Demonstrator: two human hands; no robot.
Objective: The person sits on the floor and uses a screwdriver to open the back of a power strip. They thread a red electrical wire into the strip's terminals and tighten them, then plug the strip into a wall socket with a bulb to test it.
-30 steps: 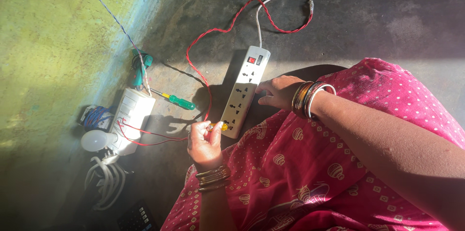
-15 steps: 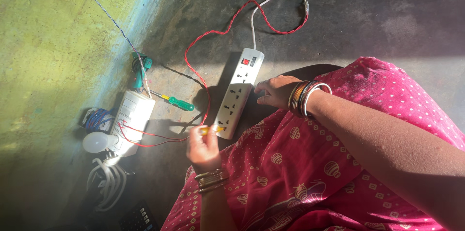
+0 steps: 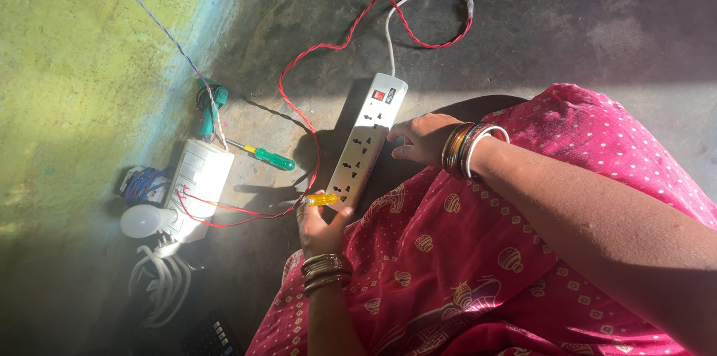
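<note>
A white power strip (image 3: pixel 367 139) with a red switch lies on the dark floor in front of my knees. My right hand (image 3: pixel 420 138) rests against its right edge, fingers curled on the side. My left hand (image 3: pixel 320 224) holds a small yellow-handled tool (image 3: pixel 322 200) at the strip's near end. A twisted red wire (image 3: pixel 328 46) loops from the strip's white cord across the floor and down past my left hand toward a white switch board (image 3: pixel 196 186).
A green-handled screwdriver (image 3: pixel 267 157) lies between the switch board and the strip. A teal tool (image 3: pixel 210 104), a bulb (image 3: pixel 140 221), a blue wire coil (image 3: pixel 143 186) and white cable (image 3: pixel 160 283) sit by the green wall (image 3: pixel 75 64). A dark keypad device (image 3: pixel 213 335) lies near my left knee.
The view has shifted slightly. My left hand has drawn the yellow-handled tool a little closer to the strip's near end. My right hand stays at the strip's edge.
</note>
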